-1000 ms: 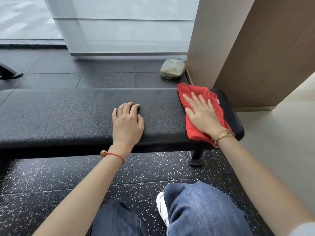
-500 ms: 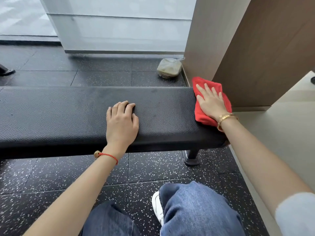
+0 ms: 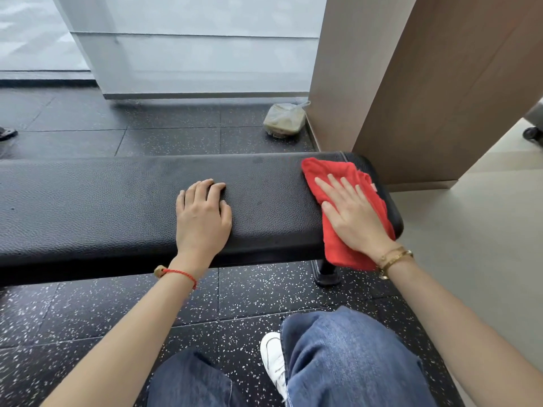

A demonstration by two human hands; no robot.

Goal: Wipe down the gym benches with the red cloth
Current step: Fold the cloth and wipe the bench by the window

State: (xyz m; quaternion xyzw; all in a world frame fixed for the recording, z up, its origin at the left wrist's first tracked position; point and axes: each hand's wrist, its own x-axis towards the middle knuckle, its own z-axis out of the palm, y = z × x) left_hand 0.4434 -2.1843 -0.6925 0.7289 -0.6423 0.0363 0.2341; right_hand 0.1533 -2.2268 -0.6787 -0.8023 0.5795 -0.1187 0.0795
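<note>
Head view: the red cloth (image 3: 346, 212) is pressed flat on the right end of the black bench (image 3: 117, 207) by the right hand (image 3: 352, 218), fingers spread on top, palm down rather than closed around it; its near edge hangs over the front. The left hand (image 3: 202, 218) is laid open and empty on the pad at mid-length, apparently as a brace. The wiping step seems in hand; next, a sweep leftward across the uncovered pad would be called for. On the floor behind, a tied bag (image 3: 283, 120) is seen, its greenish contents unclear.
</note>
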